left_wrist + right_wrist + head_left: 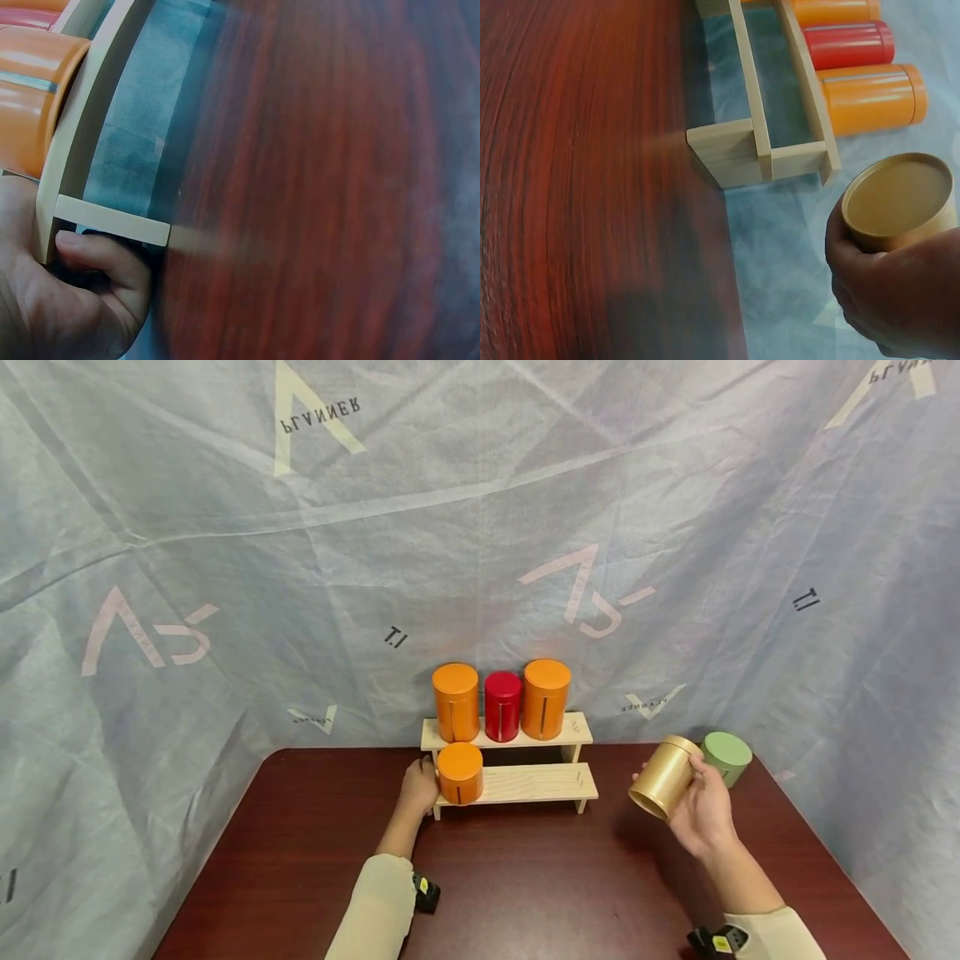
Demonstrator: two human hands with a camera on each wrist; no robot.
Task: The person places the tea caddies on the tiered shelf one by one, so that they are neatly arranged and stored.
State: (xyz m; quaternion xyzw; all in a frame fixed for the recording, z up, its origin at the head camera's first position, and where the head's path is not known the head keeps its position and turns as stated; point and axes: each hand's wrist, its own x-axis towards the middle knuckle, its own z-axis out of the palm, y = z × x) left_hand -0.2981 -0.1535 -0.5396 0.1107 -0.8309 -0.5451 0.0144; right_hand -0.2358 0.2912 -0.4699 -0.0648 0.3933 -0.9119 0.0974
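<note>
My right hand [703,810] holds a gold canister [663,777] tilted above the table; the canister's flat round end [900,196] shows in the right wrist view. At the left end of a two-step wooden rack [536,782], my left hand [418,787] grips the lower step, and its thumb [105,259] is bent in by the rack's leg in the left wrist view. The other fingers are mostly hidden. Close beside that hand, a short orange canister [461,774] stands on the lower step. A green canister [726,756] stands behind my right hand, partly covered by it.
On the upper step stand a tall orange canister [456,706], a narrower red canister [502,706] and another tall orange canister [546,700]. The rack is at the far edge of a dark red wooden table [525,877]. Grey printed fabric [450,552] hangs behind and at both sides.
</note>
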